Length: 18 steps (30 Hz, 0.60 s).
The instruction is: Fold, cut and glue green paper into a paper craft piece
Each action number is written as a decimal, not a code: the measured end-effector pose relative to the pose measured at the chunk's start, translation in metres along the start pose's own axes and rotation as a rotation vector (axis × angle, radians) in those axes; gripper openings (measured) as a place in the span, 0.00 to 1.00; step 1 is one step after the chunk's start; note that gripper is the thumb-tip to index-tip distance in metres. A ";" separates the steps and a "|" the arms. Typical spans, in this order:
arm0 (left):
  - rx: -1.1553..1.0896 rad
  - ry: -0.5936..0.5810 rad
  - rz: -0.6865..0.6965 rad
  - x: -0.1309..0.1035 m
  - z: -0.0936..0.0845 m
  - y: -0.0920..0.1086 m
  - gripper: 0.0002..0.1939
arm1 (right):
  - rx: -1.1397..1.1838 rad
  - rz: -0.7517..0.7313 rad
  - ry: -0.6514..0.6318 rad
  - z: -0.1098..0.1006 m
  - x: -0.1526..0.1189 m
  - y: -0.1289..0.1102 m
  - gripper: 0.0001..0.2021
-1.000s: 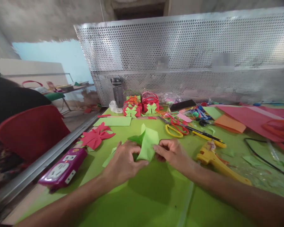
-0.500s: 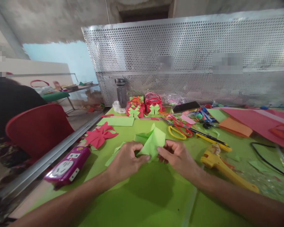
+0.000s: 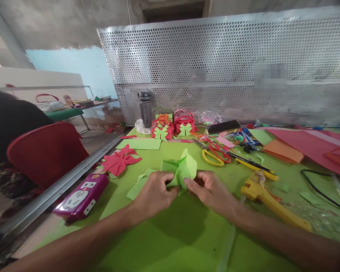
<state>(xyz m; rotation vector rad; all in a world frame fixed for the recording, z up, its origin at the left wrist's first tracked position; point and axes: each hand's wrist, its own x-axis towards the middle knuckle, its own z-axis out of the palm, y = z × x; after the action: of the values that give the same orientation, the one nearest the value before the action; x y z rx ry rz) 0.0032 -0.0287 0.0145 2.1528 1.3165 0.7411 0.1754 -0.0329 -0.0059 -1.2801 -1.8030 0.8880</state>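
A folded light green paper is held up between both hands over the green table. My left hand pinches its lower left side between thumb and fingers. On the right side, my right hand grips the same paper, thumb in front and fingers partly hidden. Flat green paper pieces lie just behind my left hand. Farther left is a red cut-paper flower. Yellow-handled scissors rest beyond my right hand, and a yellow glue gun lies to its right.
A purple power strip lies at the left. Red paper baskets with green bows and a bottle stand at the back. A phone, a cutter and a black cable lie rightward. A person sits far left.
The green paper's right part has been pressed inward and looks more curved and narrower. My right hand has shifted slightly left, and my hands are a little closer together.
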 end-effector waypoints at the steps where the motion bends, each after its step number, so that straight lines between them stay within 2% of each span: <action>1: 0.016 0.002 0.005 0.000 0.001 0.000 0.13 | -0.032 0.014 -0.010 0.001 0.001 0.001 0.16; 4: 0.094 0.017 0.016 0.001 0.004 -0.001 0.12 | -0.113 0.030 0.020 0.003 0.002 0.000 0.18; 9: 0.216 0.060 0.100 0.002 0.007 -0.004 0.03 | -0.104 0.042 0.043 0.004 0.001 -0.004 0.18; 14: 0.085 0.035 0.114 0.002 0.008 0.001 0.08 | -0.143 0.000 -0.006 0.002 0.001 -0.003 0.17; 18: 0.041 0.055 0.094 0.002 0.005 0.003 0.09 | -0.158 -0.016 -0.068 0.000 0.000 -0.004 0.11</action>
<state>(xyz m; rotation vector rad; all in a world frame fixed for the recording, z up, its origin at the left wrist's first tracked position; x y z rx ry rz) 0.0092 -0.0286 0.0127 2.2540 1.2759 0.8232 0.1734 -0.0338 -0.0022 -1.3453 -1.9667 0.8020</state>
